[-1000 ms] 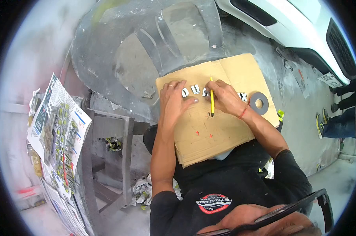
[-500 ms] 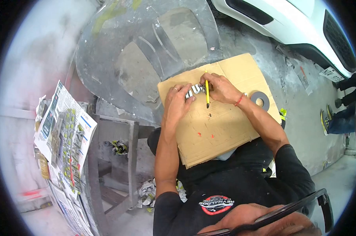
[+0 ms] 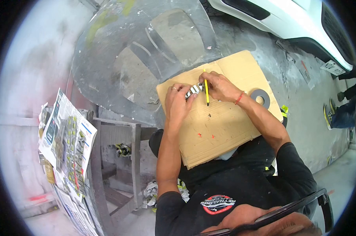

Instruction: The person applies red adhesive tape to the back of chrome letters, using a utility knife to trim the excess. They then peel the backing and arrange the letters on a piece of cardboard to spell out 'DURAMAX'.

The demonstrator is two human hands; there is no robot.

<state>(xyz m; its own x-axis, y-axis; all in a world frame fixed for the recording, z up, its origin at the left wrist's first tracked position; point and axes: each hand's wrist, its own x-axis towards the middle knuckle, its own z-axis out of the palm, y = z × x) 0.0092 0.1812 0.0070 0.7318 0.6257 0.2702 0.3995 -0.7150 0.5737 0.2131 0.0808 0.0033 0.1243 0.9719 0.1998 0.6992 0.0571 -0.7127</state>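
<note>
Left hand (image 3: 178,100): fingers curled narrow, tips pressing down on a short row of silvery letter pieces (image 3: 194,90) that lie on the cardboard sheet (image 3: 221,129); a ring shows on one finger. Right hand (image 3: 219,86): fingers pinched closed around a yellow pencil (image 3: 206,91), held nearly upright in the view, dark tip pointing toward the person, shaft just beside the right end of the letter pieces. Whether the right fingertips also touch the letters cannot be told; they are hidden under the knuckles. A red cord sits on the right wrist. Both hands meet over the far middle part of the cardboard, which rests across the person's lap, several layers stacked. Small red marks lie on the cardboard nearer the body. A grey ring-shaped disc (image 3: 260,98) lies on the cardboard to the right of the right wrist, apart from it. Beyond the cardboard: a grey, primer-smeared body panel (image 3: 119,59). Upper right: a white car bumper (image 3: 288,19). Left: newspaper (image 3: 66,133) draped over a grey stand.
</note>
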